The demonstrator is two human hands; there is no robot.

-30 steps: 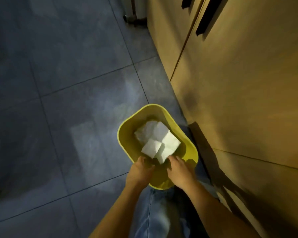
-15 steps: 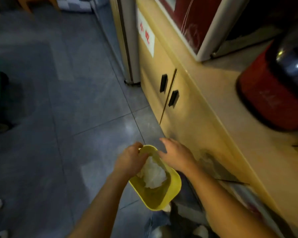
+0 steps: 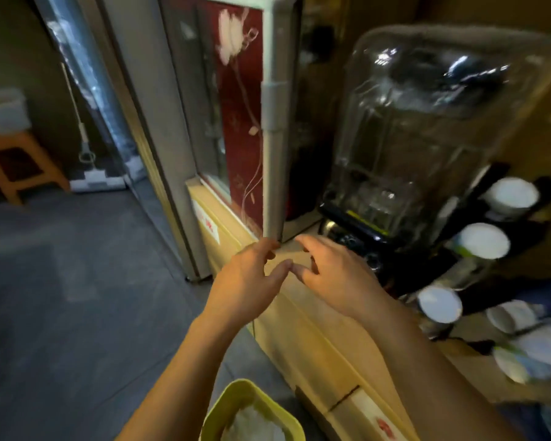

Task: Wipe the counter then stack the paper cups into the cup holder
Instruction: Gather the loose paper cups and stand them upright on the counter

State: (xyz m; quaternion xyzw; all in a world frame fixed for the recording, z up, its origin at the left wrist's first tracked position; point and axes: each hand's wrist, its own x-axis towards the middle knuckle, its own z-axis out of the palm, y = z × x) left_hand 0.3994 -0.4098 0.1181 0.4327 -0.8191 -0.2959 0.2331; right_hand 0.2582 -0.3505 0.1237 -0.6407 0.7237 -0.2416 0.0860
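Note:
My left hand (image 3: 247, 281) and my right hand (image 3: 331, 275) are raised side by side above the front edge of the pale wooden counter (image 3: 303, 300), both empty with fingers spread; their fingertips nearly touch. To the right stands a black cup holder (image 3: 528, 237) with white paper cups lying mouth-out: an upper cup (image 3: 511, 195), a middle cup (image 3: 481, 240) and a lower cup (image 3: 439, 303). More cups (image 3: 511, 318) lie loose on the counter at the far right, blurred. Below, on the floor, a yellow bin (image 3: 233, 405) holds crumpled white paper (image 3: 255, 424).
A large clear-hooded blender (image 3: 411, 138) stands on the counter just behind my right hand. A red-panelled glass cabinet (image 3: 242, 106) rises at the counter's far end. An orange stool (image 3: 19, 163) and a mop (image 3: 83, 138) are at the far left on the grey tiled floor.
My view has swung up from the bin on the floor to the counter. Both hands have left the yellow bin, where the white paper stays, and risen to counter height, empty.

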